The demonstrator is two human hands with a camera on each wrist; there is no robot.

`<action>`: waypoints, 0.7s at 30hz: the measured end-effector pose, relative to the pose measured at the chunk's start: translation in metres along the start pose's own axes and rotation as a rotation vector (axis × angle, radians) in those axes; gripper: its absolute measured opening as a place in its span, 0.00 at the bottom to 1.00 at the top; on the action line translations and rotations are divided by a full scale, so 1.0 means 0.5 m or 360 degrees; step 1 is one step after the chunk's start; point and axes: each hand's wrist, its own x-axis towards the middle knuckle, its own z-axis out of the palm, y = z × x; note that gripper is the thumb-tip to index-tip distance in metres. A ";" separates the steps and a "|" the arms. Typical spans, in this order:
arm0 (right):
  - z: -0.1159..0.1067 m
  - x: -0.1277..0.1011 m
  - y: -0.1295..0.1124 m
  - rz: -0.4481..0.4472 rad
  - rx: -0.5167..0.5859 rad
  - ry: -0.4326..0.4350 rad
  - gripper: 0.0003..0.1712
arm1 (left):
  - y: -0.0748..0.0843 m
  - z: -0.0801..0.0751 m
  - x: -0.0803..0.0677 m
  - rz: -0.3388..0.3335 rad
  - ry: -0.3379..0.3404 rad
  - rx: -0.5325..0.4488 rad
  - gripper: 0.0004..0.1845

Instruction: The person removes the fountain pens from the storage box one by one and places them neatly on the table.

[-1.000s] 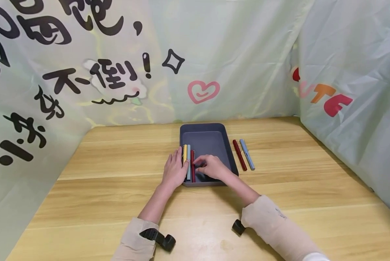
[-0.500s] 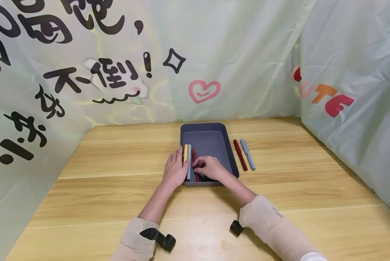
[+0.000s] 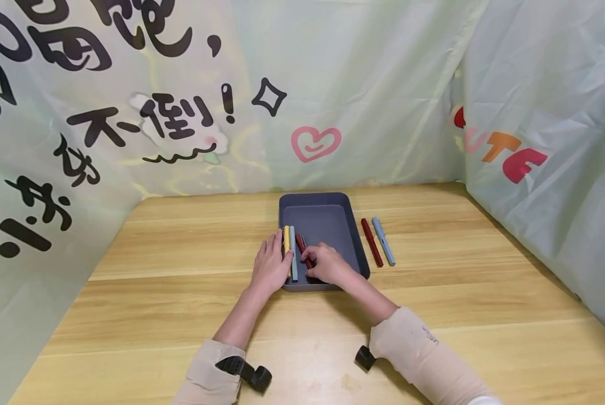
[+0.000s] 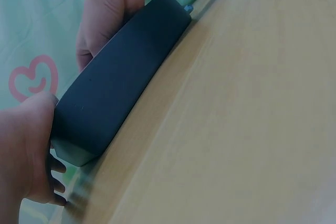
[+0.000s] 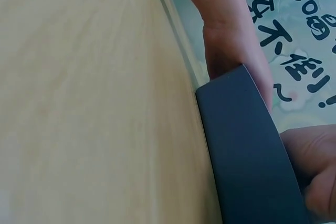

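A dark grey tray (image 3: 325, 216) lies on the table in the head view. My left hand (image 3: 270, 264) holds its left wall, fingers outside and thumb over the rim against the pens. A yellow pen (image 3: 286, 239) and a light blue pen (image 3: 293, 267) stand side by side along that wall, partly covered by the hand. Inside the tray my right hand (image 3: 328, 265) pinches a dark red pen (image 3: 300, 242), which slants, its near end hidden by the fingers. Both wrist views show mainly the tray's outer wall (image 4: 118, 77), (image 5: 247, 150), which hides the pens.
Right of the tray, a dark red pen (image 3: 372, 242) and a blue pen (image 3: 384, 242) lie nearly parallel on the wooden table (image 3: 180, 270). Printed cloth (image 3: 383, 84) hangs behind the table and along its sides. A black strap mount (image 3: 246, 372) is on the left forearm.
The dark red pen in the tray has gone from lying straight beside the light blue pen to slanting, its near end shifted right with my right hand. The left hand stays in place.
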 end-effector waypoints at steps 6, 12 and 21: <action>-0.010 0.005 0.007 0.0144 0.0264 -0.0049 0.15 | 0.000 0.001 -0.001 -0.0010 -0.0015 0.0007 0.33; -0.023 -0.001 0.020 0.0297 0.0635 -0.0057 0.15 | 0.001 0.000 0.001 -0.0022 -0.0026 0.0010 0.33; -0.031 -0.009 0.039 0.0315 0.0835 -0.0030 0.16 | 0.000 0.001 0.000 -0.0029 -0.0034 0.0023 0.33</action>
